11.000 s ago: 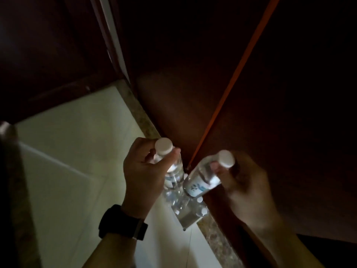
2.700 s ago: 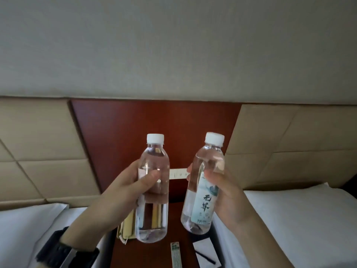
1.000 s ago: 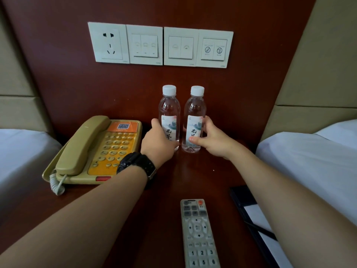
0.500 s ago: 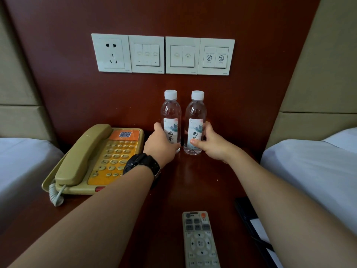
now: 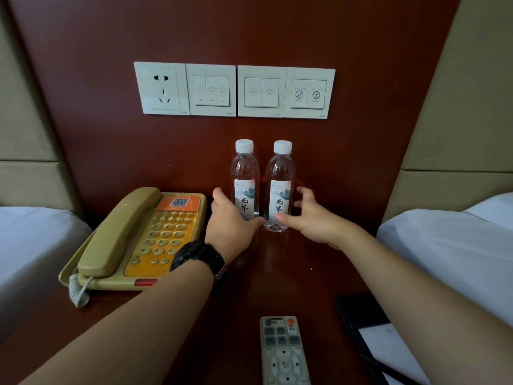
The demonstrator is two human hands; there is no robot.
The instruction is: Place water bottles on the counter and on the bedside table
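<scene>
Two clear water bottles with white caps stand upright side by side on the dark wooden bedside table [image 5: 277, 273], close to the back panel. My left hand [image 5: 230, 223] is spread around the lower part of the left bottle [image 5: 244, 176]; its thumb is off the bottle's side and a finger lies in front of the base. My right hand [image 5: 308, 218] is spread beside the right bottle [image 5: 279, 179], its fingers clear of the bottle and its thumb tip at the base. Both labels face me.
A yellow telephone [image 5: 138, 234] sits left of the bottles. A grey remote [image 5: 283, 354] lies near the front edge, and a black folder with paper and a pen [image 5: 372, 332] at front right. White beds flank the table. A socket and switches [image 5: 234, 90] are on the panel above.
Both hands carried the bottles here and stood them on the table. Since half a second ago, both hands have loosened and spread their fingers away from the bottles.
</scene>
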